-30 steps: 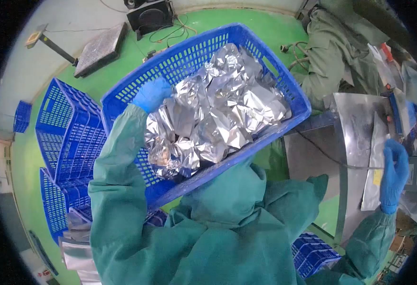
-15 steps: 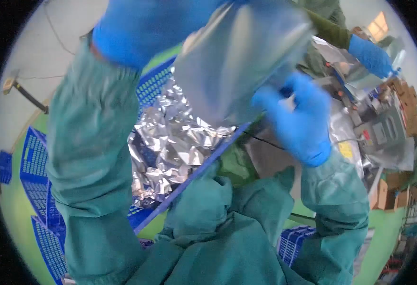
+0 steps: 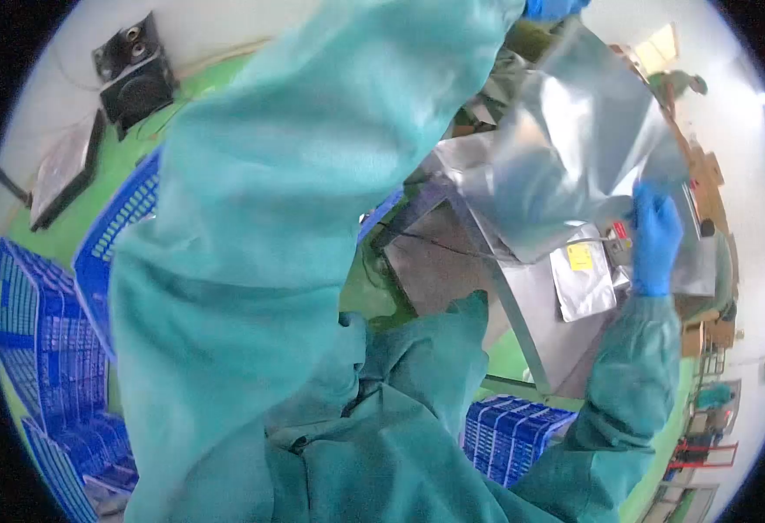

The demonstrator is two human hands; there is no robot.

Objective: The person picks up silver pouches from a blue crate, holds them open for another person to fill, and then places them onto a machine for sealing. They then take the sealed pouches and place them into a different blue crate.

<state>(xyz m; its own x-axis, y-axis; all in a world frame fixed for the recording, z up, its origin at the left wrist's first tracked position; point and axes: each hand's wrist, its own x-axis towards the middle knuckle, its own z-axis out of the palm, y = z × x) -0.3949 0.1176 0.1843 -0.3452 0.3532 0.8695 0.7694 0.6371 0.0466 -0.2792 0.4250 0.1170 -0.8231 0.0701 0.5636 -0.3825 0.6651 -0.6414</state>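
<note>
The large, smooth, silver foil bag point(image 3: 587, 131) is on the far right side of the scene, raised above the grey metal desk point(image 3: 535, 327). Its mass probably counts for little: the sheet looks light and thin, soft enough to bow and crease, yet springy enough to keep a broad face. The glossy surface is likely slippery against gloves, and the film could crease or puncture under a hard pinch, so a flat hold at 2 opposite edges or corners seems best.

The bag lies aslant: 1 corner points far, towards the top of the view, another points near and left, over the desk. Its long axis seems to run between these 2 corners, though the bend makes this hard to settle.

The blue-gloved right hand point(image 3: 657, 237) has its fingers curled together, pinching the bag's right edge. The blue-gloved left hand point(image 3: 557, 8) is at the far corner, mostly cut off by the frame; whether its fingers pinch or merely touch cannot be told. A wide green left sleeve point(image 3: 251, 235) crosses the middle. Just beside the right hand, a small silver pouch with a yellow label point(image 3: 587, 292) lies on the desk.
</note>
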